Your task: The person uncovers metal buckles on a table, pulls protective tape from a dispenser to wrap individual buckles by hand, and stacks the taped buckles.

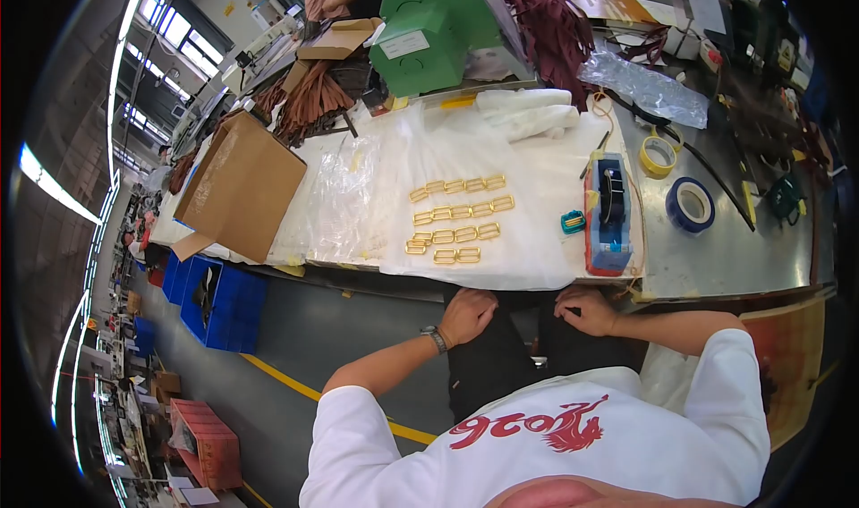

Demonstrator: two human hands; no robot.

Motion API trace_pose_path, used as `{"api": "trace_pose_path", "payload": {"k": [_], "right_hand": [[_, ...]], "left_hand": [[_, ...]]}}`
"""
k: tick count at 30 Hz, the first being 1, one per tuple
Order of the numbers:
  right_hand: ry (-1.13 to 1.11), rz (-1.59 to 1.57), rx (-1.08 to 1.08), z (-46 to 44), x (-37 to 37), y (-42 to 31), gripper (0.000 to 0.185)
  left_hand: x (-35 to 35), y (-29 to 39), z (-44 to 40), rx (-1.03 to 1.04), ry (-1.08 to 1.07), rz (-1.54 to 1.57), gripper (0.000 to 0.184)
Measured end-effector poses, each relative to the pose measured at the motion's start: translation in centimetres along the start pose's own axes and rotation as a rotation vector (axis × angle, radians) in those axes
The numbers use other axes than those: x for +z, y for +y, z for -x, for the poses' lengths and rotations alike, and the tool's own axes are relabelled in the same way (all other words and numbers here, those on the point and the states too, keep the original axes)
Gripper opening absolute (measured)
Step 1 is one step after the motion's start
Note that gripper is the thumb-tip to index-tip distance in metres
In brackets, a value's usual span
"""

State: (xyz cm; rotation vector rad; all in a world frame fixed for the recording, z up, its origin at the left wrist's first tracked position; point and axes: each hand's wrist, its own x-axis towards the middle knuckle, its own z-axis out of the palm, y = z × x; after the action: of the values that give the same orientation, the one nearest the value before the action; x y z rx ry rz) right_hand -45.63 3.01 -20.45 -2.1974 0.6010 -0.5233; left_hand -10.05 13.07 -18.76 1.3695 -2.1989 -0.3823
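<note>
white sheet [530, 247], gold buckles [460, 212], shiny, rectangular, open-framed, in rows

The person wears a white short-sleeved shirt [644, 419], red print [574, 430] at five o'clock, dark trousers [488, 365], grey wristwatch [434, 337] at six o'clock.

Green housing [431, 36], cut off by the upper edge; print on its white label [400, 45], too small to read. Background person [327, 5]: head blurred. Left hand [468, 316] and right hand [586, 309]: palms hidden. Dark contents [207, 292] of the blue bin [236, 316]: indistinguishable.
</note>
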Motion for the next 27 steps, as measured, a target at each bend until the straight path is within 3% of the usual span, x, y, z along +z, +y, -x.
{"api": "trace_pose_path", "payload": {"k": [27], "right_hand": [[-0.099,0.050,-0.027,-1.0,-0.4,0.2,0.009]], "left_hand": [[0.3,0.5,0.4,-0.022,0.101,-0.023,0.014]]}}
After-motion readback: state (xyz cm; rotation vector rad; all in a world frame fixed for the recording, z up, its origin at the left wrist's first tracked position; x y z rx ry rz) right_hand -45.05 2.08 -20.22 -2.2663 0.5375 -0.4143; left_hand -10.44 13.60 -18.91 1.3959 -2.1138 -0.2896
